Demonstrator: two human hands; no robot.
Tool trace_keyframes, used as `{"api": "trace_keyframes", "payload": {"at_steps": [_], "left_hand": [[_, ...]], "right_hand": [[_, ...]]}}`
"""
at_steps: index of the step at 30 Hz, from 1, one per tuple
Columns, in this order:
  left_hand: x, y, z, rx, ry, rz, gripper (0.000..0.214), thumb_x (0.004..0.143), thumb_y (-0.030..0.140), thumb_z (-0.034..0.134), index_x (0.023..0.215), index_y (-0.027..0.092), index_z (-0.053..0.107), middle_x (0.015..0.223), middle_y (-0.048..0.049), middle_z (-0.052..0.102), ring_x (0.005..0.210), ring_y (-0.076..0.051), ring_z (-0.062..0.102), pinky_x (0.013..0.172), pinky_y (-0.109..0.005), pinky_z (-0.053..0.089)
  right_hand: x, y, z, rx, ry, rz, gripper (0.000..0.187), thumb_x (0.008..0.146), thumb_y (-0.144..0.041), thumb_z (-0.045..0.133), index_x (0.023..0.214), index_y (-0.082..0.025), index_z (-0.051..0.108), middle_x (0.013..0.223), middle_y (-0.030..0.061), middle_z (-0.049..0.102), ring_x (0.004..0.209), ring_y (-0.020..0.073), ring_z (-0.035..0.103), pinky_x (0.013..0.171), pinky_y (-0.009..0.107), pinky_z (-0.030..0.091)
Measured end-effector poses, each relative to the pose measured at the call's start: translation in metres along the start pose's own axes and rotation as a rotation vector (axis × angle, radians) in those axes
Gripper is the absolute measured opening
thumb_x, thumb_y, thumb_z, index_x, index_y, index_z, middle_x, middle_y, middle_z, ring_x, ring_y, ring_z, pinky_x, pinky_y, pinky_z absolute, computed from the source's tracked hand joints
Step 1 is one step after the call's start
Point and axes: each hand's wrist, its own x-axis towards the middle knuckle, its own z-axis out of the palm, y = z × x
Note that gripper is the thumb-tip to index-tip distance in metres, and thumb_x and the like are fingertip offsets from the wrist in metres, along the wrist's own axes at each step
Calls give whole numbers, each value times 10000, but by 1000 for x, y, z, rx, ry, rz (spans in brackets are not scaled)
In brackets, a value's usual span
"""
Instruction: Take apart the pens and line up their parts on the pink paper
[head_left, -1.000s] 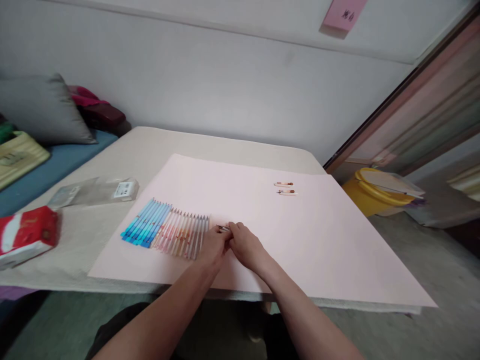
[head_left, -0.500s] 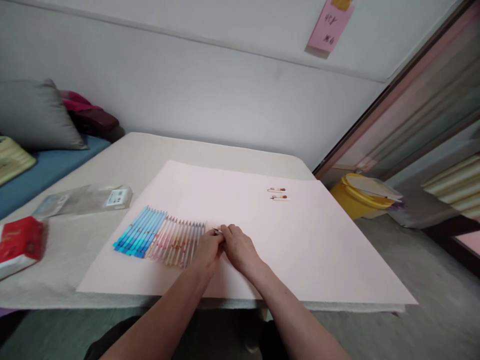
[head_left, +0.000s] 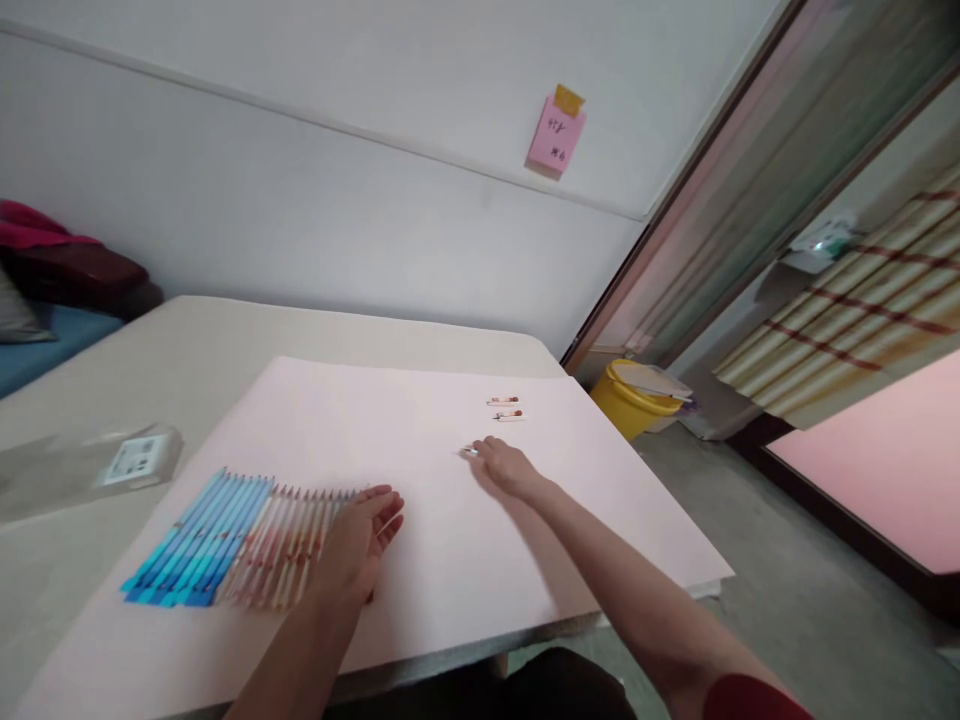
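Observation:
A row of several pens [head_left: 232, 535], blue ones at the left and pink-and-clear ones at the right, lies on a large pale pink sheet [head_left: 420, 420]. My left hand [head_left: 360, 540] rests at the right end of the row with a pen barrel held loosely in its curled fingers. My right hand [head_left: 506, 465] is stretched out to the right and pinches a small pen cap [head_left: 469, 452]. Two more pen caps [head_left: 506, 408] lie on the sheet just beyond it.
A clear plastic packet with a white label [head_left: 112, 465] lies on the beige table [head_left: 187, 330] at the left. A yellow bucket [head_left: 634, 395] stands on the floor at the right. Cushions sit on a blue seat at far left.
My hands were together at the row's right end; they have parted. My right hand has moved right and forward with the small cap. The view has swung to the right.

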Motion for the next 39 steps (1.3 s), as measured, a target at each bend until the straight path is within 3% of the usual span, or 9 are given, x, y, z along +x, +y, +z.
{"api": "trace_keyframes", "payload": {"at_steps": [6,10,15,21,27,33,39], "left_hand": [[4,-3,0,26,-4,-21,125,714,35,599,807,119,604,810,-88,649,713,-140,641,627,-238,518],[9,-6,2,60,14,-47,124,720,41,600,816,119,611,829,-95,655,722,-144,644,628,-238,524],[16,-9,5,102,35,-63,130,728,47,602,836,118,620,866,-103,661,738,-144,646,641,-240,528],[20,-13,13,143,24,-84,130,743,49,591,848,119,622,883,-103,664,748,-142,647,649,-242,530],[17,-21,22,186,6,-92,125,748,54,590,848,122,622,895,-111,666,754,-143,649,651,-241,532],[19,-27,25,219,13,-109,127,750,50,586,840,132,624,891,-105,674,735,-132,648,643,-234,532],[22,-30,25,210,0,-115,120,753,46,579,825,131,624,871,-108,678,722,-139,652,631,-239,535]], "right_hand": [[0,81,22,-25,29,84,290,903,-173,374,1147,-196,529,1041,83,562,922,187,526,664,252,379],[10,106,36,-8,82,86,298,915,-190,369,1174,-204,516,1053,80,560,956,183,513,724,257,387],[18,127,46,-51,179,-31,305,902,-176,400,1174,-189,536,1070,94,576,953,192,514,812,301,378],[8,128,57,-25,367,-14,402,877,-140,409,1268,-211,474,1265,92,529,1156,207,450,933,353,325],[-6,115,77,33,522,200,420,850,-149,417,1267,-150,473,1326,126,485,1258,239,366,986,377,302],[-2,116,71,60,521,367,354,859,-152,405,1191,-218,506,1297,94,498,1153,227,441,862,346,358],[-6,116,65,19,439,581,304,901,-217,366,1161,-197,522,1253,136,503,1012,263,483,786,364,351]]}}
